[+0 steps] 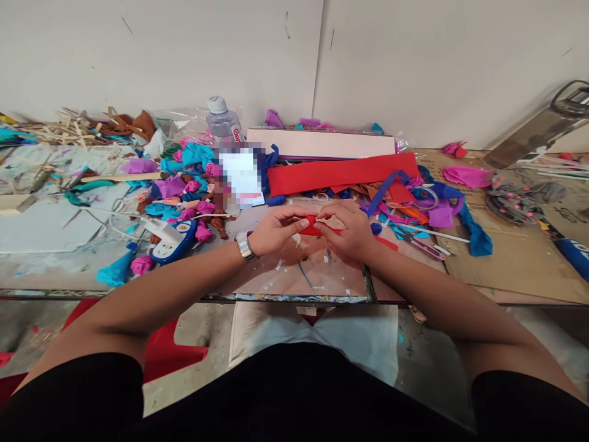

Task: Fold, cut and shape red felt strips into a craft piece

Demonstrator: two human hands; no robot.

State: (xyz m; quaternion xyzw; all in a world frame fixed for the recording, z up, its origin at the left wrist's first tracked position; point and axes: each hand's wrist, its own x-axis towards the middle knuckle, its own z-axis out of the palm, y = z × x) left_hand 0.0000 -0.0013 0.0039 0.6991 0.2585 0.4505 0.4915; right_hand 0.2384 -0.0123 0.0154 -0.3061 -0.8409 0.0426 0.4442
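Both hands meet above the middle of the table. My left hand [279, 229] pinches one side of a small rolled bud of red crepe paper [311, 219] between thumb and fingers. From the other side my right hand [348, 232] grips the same red paper, thumb and forefinger bent around it. A red strip hangs below the bud and its tail comes out past the right hand. Just behind the hands lies a wide folded sheet of red paper [340, 174] over brown and orange scraps.
Left: a power strip [172, 244] with white cables, among pink and blue paper rosettes. Behind: a blurred-out phone [242, 175] and a water bottle [224, 120]. Right: a box cutter [423, 245], a roll of tape [426, 196], cardboard [501, 258] and a dark, tall bottle [529, 132].
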